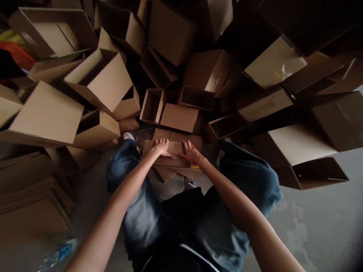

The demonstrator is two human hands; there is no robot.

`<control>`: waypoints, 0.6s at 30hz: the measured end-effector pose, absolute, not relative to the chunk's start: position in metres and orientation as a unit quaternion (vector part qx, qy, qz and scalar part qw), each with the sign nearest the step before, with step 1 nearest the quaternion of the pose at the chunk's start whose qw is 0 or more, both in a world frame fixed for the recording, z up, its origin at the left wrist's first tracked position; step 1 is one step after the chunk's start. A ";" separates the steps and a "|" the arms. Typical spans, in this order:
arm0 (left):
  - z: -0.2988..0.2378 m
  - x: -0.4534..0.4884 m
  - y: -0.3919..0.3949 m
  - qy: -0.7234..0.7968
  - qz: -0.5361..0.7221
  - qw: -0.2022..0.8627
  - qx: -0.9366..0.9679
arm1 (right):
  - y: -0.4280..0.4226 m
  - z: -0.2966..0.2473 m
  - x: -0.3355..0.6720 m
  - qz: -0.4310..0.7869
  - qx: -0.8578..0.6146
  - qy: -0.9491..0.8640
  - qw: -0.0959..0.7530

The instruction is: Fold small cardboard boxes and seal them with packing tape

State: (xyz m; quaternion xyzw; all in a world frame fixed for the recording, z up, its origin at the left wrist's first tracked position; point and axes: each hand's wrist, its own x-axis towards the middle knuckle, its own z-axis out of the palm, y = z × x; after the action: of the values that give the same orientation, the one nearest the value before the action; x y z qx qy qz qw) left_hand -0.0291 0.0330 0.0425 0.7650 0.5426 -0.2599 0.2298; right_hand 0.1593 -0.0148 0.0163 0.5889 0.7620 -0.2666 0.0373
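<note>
Between my knees lies a flattened cardboard box [176, 160] on further flat cardboard pieces [166, 174]. My left hand [162, 147] rests on its left part with the fingers spread and the thumb pointing inward. On the right part presses my right hand [191, 153], its thumb reaching toward the left one. An orange and yellow object [194, 166] shows at the outer edge of my right hand, under the palm; most of it is hidden, so I cannot make out its kind. Just beyond the hands stands a small closed box [179, 118].
Piled boxes surround the front, among them an open box [153, 107], a box at left [47, 113] and an open box at right [320, 173]. Stacked flat cardboard [31, 211] and a plastic bottle [61, 252] lie at left on the concrete floor [309, 219].
</note>
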 end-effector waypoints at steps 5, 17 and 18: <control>0.040 -0.032 0.033 0.516 -0.239 0.246 0.785 | -0.014 0.021 0.160 -0.292 0.586 0.755 0.029; 0.036 -0.028 0.033 0.506 -0.228 0.263 0.789 | -0.016 0.026 0.158 -0.265 0.591 0.760 0.059; 0.035 -0.027 0.033 0.507 -0.229 0.264 0.788 | -0.016 0.027 0.158 -0.263 0.592 0.759 0.063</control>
State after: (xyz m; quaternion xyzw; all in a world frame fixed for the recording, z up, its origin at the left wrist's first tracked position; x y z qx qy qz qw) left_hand -0.0274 0.0332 0.0354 0.7877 0.5072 -0.2294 0.2639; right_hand 0.1577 -0.0163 0.0267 0.5916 0.7594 -0.2633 0.0631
